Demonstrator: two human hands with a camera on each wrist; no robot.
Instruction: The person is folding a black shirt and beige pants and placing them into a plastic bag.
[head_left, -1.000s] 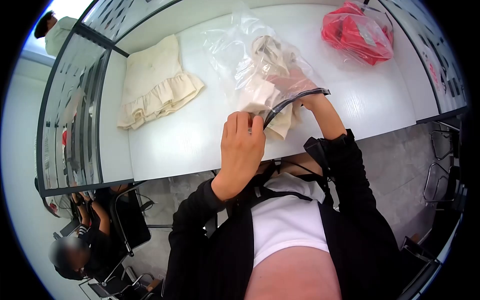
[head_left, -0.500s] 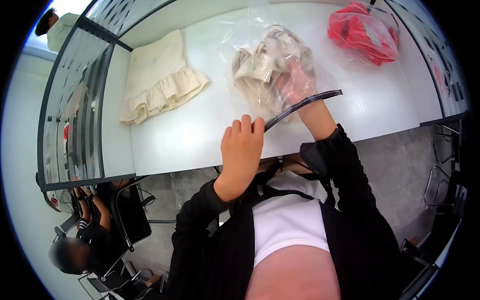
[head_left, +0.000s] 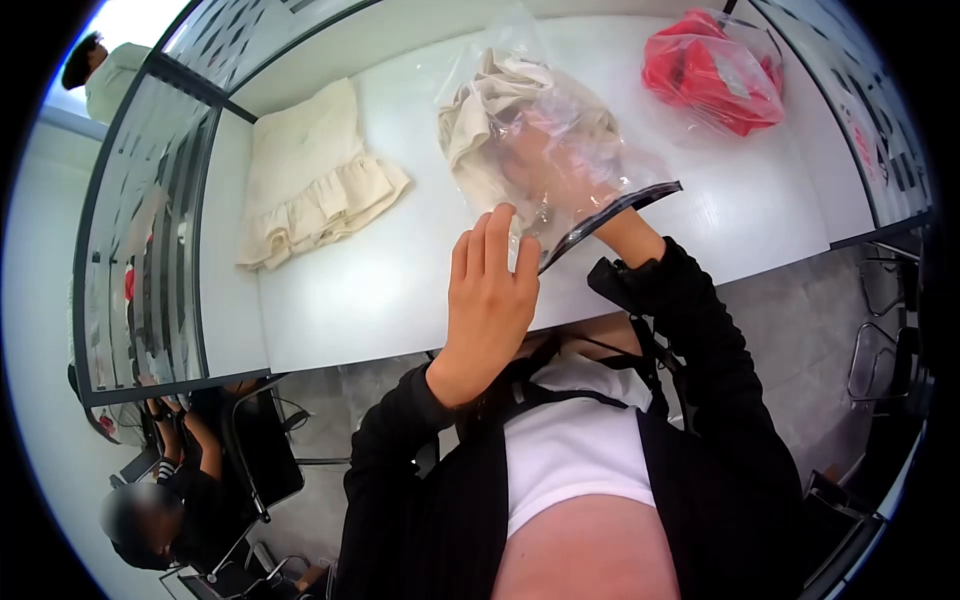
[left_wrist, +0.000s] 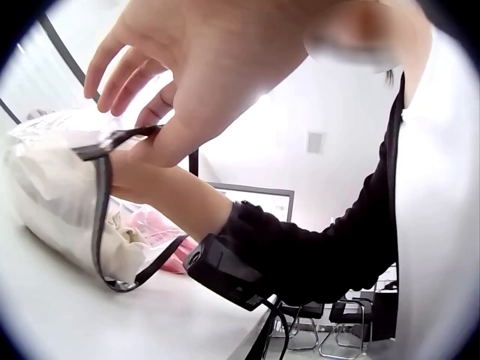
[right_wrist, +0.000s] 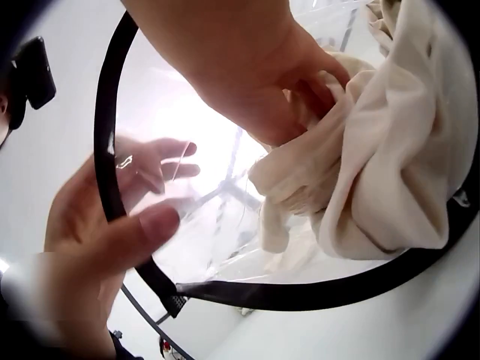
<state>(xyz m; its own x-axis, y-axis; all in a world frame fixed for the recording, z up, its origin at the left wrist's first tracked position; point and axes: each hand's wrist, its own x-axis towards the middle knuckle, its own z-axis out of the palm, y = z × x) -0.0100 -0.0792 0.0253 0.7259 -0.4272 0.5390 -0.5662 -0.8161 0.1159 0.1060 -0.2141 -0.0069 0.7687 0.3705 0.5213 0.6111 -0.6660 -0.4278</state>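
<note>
A clear plastic bag with a black-edged mouth [head_left: 610,212] lies on the table, its opening towards me. Inside is a crumpled cream cloth garment [right_wrist: 397,150]. My right hand [head_left: 560,165] reaches through the mouth into the bag, and its curled fingers grip a fold of the garment. My left hand [head_left: 492,290] is at the near left end of the mouth. Its thumb [right_wrist: 154,229] overlaps the black edge, while the other fingers, extended and spread, show through the plastic. Apart from the thumb stand those fingertips.
On the left of the table lies a folded cream garment with a ruffled hem [head_left: 330,200]. A red garment in clear plastic [head_left: 700,80] sits at the back right. Low partitions [head_left: 150,230] border the table. Other people are visible beyond the left partition.
The garment has spread wider within the bag towards the left, and my right hand has shifted left with it. My left fingers, bent over the bag's edge earlier, have straightened out.
</note>
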